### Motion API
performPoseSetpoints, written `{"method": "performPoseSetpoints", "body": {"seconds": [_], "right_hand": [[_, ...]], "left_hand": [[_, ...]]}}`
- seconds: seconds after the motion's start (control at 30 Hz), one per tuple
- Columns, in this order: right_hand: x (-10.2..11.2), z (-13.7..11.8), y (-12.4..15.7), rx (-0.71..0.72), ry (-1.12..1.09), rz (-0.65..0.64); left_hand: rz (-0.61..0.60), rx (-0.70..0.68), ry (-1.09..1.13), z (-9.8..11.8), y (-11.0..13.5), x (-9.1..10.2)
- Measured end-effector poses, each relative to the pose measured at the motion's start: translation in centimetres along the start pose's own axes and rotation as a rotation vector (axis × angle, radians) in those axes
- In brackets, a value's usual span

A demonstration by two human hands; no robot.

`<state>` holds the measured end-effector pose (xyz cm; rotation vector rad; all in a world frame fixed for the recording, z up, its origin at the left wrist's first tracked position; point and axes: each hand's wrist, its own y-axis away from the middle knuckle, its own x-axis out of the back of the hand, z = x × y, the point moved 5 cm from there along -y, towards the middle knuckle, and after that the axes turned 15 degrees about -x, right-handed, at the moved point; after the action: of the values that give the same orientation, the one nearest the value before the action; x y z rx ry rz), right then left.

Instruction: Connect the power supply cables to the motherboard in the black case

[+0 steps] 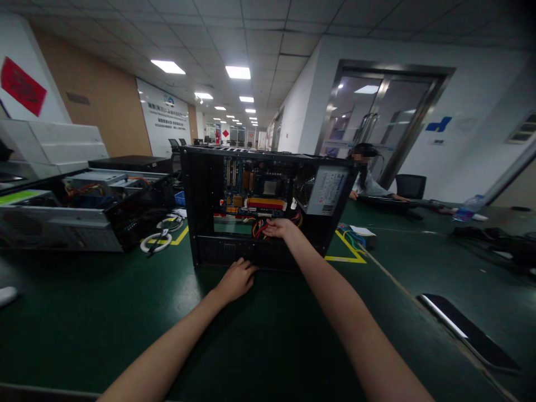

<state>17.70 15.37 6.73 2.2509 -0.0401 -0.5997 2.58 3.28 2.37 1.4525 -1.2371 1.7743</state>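
Pinching a multicoloured cable bundle (256,229) in the head view, the R hand (280,228) reaches inside the open black PC case (218,250); its grip is narrow, w/ thumb & fingers closed on the wires. The case stands upright on the green surface (104,312), dead ahead & open side facing the wearer. L hand (238,278) is palm-down at the case's btm edge, fingertips against the lower panel; can't tell if its grip holds the edge or just rests there. Mobo (270,187) sits in the upper middle of the case, w/ red & yellow slots (266,204) along its lower side, just above the bundle. PSU (326,188) w/ white label is top R. Yellow tape (345,259) shows on both sides of the case. To the L: a 2nd PC case (90,237) on its side, opened, and a white cable coil (156,243) between the two. To the R: a dark flat device (469,329) nr the edge, a water bottle (468,207) further back, & a co-worker (371,181) seated behind.
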Motion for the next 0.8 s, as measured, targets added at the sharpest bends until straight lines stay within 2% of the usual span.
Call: {"method": "performPoseSetpoints", "body": {"seconds": [0.2,0.8], "right_hand": [[0.19,-0.32,-1.11,-0.007,-0.082,0.056],[0.05,-0.42,-0.72,0.034,-0.097,0.067]], "left_hand": [[-0.003,0.001,-0.003,0.04,0.04,0.13],[-0.003,-0.003,-0.007,0.15,0.04,0.08]]}}
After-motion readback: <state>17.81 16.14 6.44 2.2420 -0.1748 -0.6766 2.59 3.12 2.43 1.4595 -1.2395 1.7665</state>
